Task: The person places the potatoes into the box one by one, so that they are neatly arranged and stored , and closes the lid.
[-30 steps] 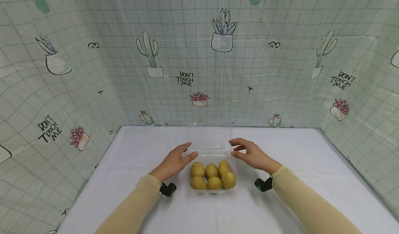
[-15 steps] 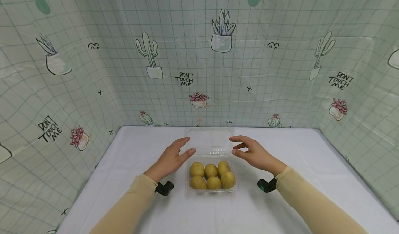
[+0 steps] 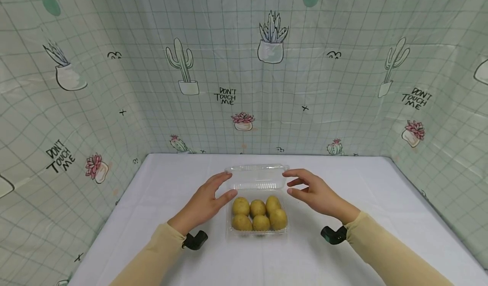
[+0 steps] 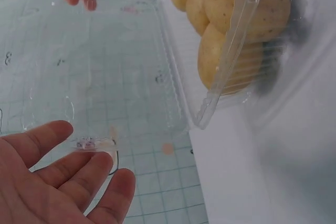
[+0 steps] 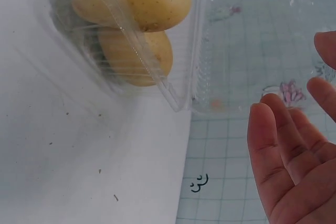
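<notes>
A clear plastic clamshell box [image 3: 257, 233] holds several yellow-brown potatoes [image 3: 261, 223] in two rows. Its hinged lid [image 3: 257, 178] stands raised at the back. My left hand [image 3: 203, 199] is at the lid's left side, fingers extended and thumb apart, with the fingertips right at the edge. On the other side my right hand [image 3: 314, 192] has its fingers slightly bent, the index fingertip at the lid's right edge. In the left wrist view, left fingers [image 4: 97, 169] overlap a lid corner. In the right wrist view, right fingers [image 5: 278, 129] lie close to the lid's side.
A white cloth covers the table [image 3: 183, 167]. A grid-patterned curtain [image 3: 244, 65] with plant drawings hangs behind it and along both sides. A black wrist camera [image 3: 195, 240] sits at the left wrist, and another black camera [image 3: 334, 235] at the right.
The lid's top edge has come lower in the head view and looks wider, as the lid tilts forward. Both hands have spread slightly outward and then come a little lower. The potatoes stay put.
</notes>
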Tool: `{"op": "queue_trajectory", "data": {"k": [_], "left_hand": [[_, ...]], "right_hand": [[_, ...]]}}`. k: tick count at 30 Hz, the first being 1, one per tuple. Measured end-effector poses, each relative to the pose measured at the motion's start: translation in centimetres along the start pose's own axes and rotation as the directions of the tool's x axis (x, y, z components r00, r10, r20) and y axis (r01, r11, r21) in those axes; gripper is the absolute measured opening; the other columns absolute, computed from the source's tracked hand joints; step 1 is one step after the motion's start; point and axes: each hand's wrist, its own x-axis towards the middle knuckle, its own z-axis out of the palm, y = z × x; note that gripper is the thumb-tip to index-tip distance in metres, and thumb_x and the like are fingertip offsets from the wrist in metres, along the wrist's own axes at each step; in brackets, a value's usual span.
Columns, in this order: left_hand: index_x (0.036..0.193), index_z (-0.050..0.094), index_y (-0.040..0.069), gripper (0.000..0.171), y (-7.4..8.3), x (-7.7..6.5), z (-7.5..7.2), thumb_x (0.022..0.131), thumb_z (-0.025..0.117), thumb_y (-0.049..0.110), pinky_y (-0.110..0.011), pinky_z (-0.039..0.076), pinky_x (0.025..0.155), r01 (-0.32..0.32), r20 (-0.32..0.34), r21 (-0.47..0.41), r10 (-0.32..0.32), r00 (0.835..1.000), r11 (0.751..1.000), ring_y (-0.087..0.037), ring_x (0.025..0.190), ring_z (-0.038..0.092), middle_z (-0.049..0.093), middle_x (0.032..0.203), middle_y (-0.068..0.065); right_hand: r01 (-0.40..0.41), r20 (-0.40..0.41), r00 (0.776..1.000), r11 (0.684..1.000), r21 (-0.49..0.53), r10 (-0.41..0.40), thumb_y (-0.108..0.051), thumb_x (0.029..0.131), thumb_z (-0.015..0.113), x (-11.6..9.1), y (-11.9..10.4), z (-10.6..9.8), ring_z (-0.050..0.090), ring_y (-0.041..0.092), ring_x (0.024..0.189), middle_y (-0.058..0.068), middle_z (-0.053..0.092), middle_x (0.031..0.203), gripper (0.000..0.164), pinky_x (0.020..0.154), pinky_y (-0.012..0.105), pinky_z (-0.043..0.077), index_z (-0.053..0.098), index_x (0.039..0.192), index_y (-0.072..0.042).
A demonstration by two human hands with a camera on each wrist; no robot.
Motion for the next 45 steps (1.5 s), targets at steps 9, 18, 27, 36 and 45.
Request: {"op": "queue_trajectory", "data": {"k": [9, 18, 27, 36, 45], "left_hand": [[0.150, 0.046, 0.012, 0.066, 0.1, -0.9, -0.1, 0.098, 0.059, 0.050, -0.052, 0.029, 0.113, -0.036, -0.016, -0.009, 0.036, 0.999, 0.999, -0.027, 0.144, 0.032, 0.037, 0.157, -0.004], [0.147, 0.050, 0.010, 0.058, 0.4, -2.0, -0.1, 0.099, 0.061, 0.042, -0.052, 0.030, 0.113, -0.042, -0.026, 0.008, 0.042, 0.999, 0.999, -0.028, 0.144, 0.033, 0.036, 0.158, -0.003], [0.141, 0.056, 0.010, 0.053, 0.3, -3.0, -0.2, 0.099, 0.062, 0.042, -0.053, 0.032, 0.111, -0.073, -0.045, -0.011, 0.073, 0.996, 0.997, -0.027, 0.142, 0.036, 0.041, 0.154, -0.003], [0.138, 0.051, 0.012, 0.049, 0.5, -3.7, -0.1, 0.099, 0.064, 0.038, -0.055, 0.039, 0.106, -0.060, -0.048, -0.100, 0.055, 0.997, 0.993, -0.025, 0.136, 0.045, 0.050, 0.148, -0.005], [0.146, 0.050, 0.010, 0.062, 0.5, -4.5, 0.1, 0.097, 0.063, 0.046, -0.053, 0.042, 0.103, -0.045, -0.029, -0.052, 0.043, 0.999, 0.998, -0.026, 0.130, 0.050, 0.055, 0.142, -0.007]], "right_hand": [[0.049, -0.011, 0.999, 0.999, 0.023, -0.048, -0.012, 0.097, 0.067, -0.6, 0.0, 0.0, 0.061, 0.026, 0.116, 0.004, 0.054, 0.140, 0.040, 0.085, 0.034, 0.055, 0.056, 0.136, -0.018], [0.077, -0.015, 0.997, 0.995, 0.062, -0.076, -0.009, 0.097, 0.066, -1.5, -0.4, 0.0, 0.061, 0.030, 0.119, 0.013, 0.050, 0.143, 0.036, 0.087, 0.032, 0.055, 0.059, 0.132, -0.014], [0.103, -0.048, 0.994, 0.991, 0.079, -0.100, -0.004, 0.097, 0.066, -2.2, -1.0, 0.0, 0.061, 0.028, 0.119, 0.011, 0.053, 0.142, 0.027, 0.090, 0.029, 0.053, 0.062, 0.122, -0.010], [0.067, -0.050, 0.997, 0.990, 0.124, -0.061, -0.007, 0.097, 0.067, -2.7, -1.9, 0.4, 0.061, 0.026, 0.119, 0.010, 0.056, 0.137, 0.039, 0.088, 0.031, 0.054, 0.055, 0.134, -0.008], [0.116, -0.053, 0.992, 0.987, 0.113, -0.110, -0.003, 0.097, 0.066, -3.7, -1.9, 1.0, 0.061, 0.029, 0.118, 0.016, 0.058, 0.132, 0.035, 0.087, 0.031, 0.055, 0.058, 0.131, -0.004]]}}
